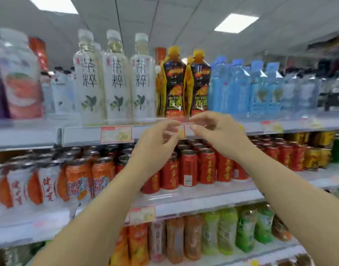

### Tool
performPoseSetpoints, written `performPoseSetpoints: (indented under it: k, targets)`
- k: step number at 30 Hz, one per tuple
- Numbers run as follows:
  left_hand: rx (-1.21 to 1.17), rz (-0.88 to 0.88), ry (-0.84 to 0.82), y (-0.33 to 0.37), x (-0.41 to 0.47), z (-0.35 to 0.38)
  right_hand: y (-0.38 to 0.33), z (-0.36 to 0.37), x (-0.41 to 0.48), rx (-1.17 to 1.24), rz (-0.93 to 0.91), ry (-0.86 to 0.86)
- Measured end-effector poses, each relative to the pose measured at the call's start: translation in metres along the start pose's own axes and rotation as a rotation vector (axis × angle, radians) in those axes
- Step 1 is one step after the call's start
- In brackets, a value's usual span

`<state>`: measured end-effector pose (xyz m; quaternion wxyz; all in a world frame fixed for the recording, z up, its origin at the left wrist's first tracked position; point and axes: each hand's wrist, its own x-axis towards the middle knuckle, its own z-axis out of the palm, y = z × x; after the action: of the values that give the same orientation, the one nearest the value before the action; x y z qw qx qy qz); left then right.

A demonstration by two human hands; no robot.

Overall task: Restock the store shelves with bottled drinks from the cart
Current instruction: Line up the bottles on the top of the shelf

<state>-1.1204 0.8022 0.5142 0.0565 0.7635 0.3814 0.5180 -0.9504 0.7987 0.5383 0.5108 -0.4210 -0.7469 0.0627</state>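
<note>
Both hands, left hand [157, 139] and right hand [214, 129], reach empty (fingers loosely curled) at the shelf's front edge [78, 134]; upright dark bottles [186, 83] stand just above, equally near.

Bright, even store lighting from overhead. Two rectangular white ceiling light panels, one at top left [52, 4], one at upper right [236, 23], both blown out to pure white. Shadows soft, barely any under the shelf edges. Heavy motion blur across the whole frame, worst at the left and right edges: pale plastic bottles with orange labels [21, 77] at upper left smear badly, light blue water bottles [241, 87] at right are streaky. Centre is sharper; black characters on the white tea bottles [115, 77] are readable. Price tags illegible. Wide-angle bending curves the shelf rails toward the edges. Faint glare on the clear shelf strip at centre.
</note>
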Motion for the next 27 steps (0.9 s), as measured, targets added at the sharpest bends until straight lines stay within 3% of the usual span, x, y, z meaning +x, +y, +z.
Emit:
performPoseSetpoints:
  k: [8,13,16,19,22,27]
  targets:
    - [0.299,0.161,0.285,-0.012,0.053,-0.056,-0.030,0.008,0.068,-0.025,-0.213,0.050]
    - [0.628,0.205,0.541,-0.032,0.077,-0.094,-0.057,0.032,0.097,-0.129,-0.367,0.021]
    - [0.706,0.096,0.532,-0.046,0.090,-0.113,-0.068,0.046,0.110,-0.177,-0.400,-0.015]
    - [0.620,-0.035,0.460,-0.053,0.096,-0.124,-0.073,0.059,0.121,-0.197,-0.363,-0.049]
    - [0.487,-0.077,0.390,-0.057,0.095,-0.126,-0.077,0.064,0.123,-0.256,-0.311,-0.055]
    - [0.492,-0.113,0.392,-0.056,0.096,-0.121,-0.079,0.064,0.120,-0.411,-0.307,-0.046]
